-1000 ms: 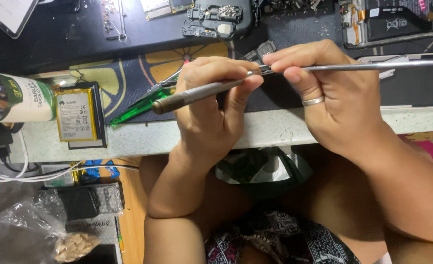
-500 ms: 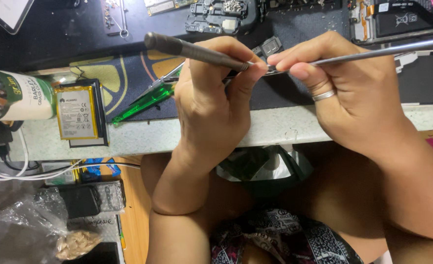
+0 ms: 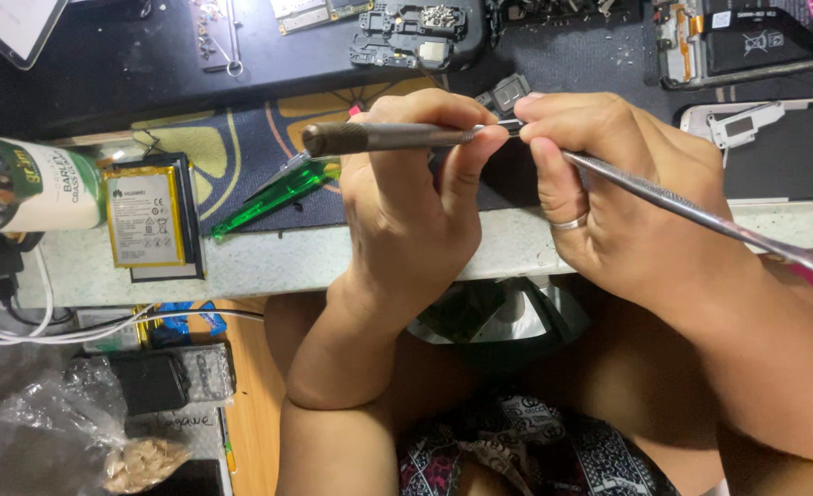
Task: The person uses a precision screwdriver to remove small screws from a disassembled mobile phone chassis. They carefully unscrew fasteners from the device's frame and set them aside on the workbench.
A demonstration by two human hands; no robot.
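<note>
Head view: looking down over a bench edge at two bare hands meeting just above mid-frame.
Workbench [image 3: 269,262]: pale front edge running across the middle; a dark mat [image 3: 131,64] covers the upper part and keeps loose phone parts in one place.
Right hand [image 3: 627,211]: right of centre, ring on one finger; fingers closed together on a long flat metal spudger [image 3: 700,216], whose shaft slants down to the lower right edge, so the grip sits close to the working tip for control.
Left hand [image 3: 406,211]: centre; thumb and fingers clamped on a metal screwdriver [image 3: 379,138] with a knurled dark end pointing left, held level so its tip meets the spudger tip.
Meeting point: both tips touch between the hands; whether a small part is held there, I cannot tell.
Bottle [image 3: 21,188]: lying on its side at the left edge.
Phone battery [image 3: 145,216]: flat, just right of the bottle, near the bench edge.
Green plastic pry tool [image 3: 273,197]: lying on the mat, just left of the left hand.
Small black module [image 3: 508,90]: on the mat just behind the fingertips.
</note>
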